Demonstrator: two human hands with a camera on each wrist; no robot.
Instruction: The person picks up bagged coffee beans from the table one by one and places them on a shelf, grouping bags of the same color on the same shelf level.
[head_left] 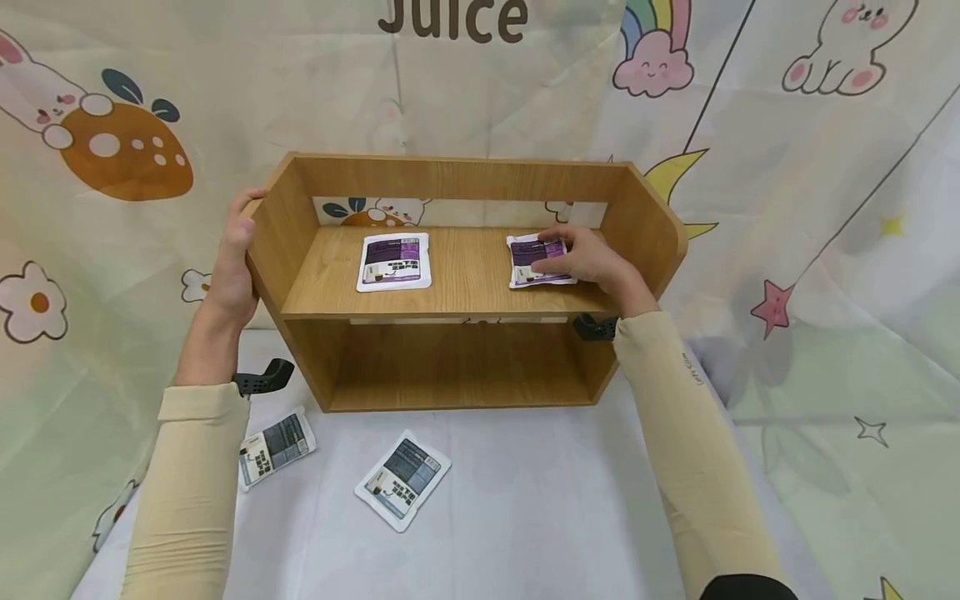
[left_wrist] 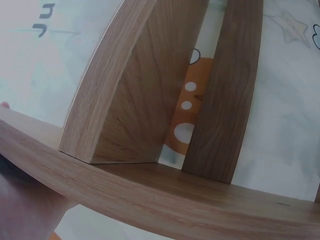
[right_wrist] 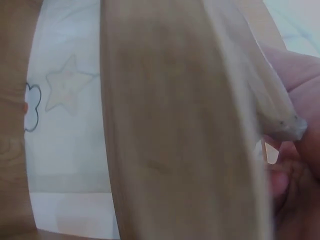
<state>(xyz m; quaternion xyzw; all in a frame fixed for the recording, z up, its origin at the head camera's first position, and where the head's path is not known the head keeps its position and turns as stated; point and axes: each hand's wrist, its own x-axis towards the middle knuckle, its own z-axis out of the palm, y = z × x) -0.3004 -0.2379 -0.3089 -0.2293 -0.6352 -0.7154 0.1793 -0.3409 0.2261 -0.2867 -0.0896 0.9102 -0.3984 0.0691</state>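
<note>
A two-tier wooden shelf (head_left: 450, 169) stands on the white table. My left hand (head_left: 232, 262) grips the outer edge of its left side panel; in the left wrist view part of that hand (left_wrist: 30, 205) shows behind the panel (left_wrist: 165, 210). On the upper board, my right hand (head_left: 596, 257) pinches a white-and-purple flat packet (head_left: 523, 260) between thumb and fingers, near the right side panel. The right wrist view has the packet's pale edge (right_wrist: 272, 95) against the palm, partly hidden by the board. Left of it on the same board lies a similar packet (head_left: 393, 262), flat.
Two grey-labelled white packets lie on the table (head_left: 525, 500) before the shelf: one (head_left: 403, 481) near the middle, another (head_left: 279, 446) beside my left forearm. The shelf's lower compartment (head_left: 457, 367) opens toward me. A printed cloth (head_left: 315, 92) hangs behind.
</note>
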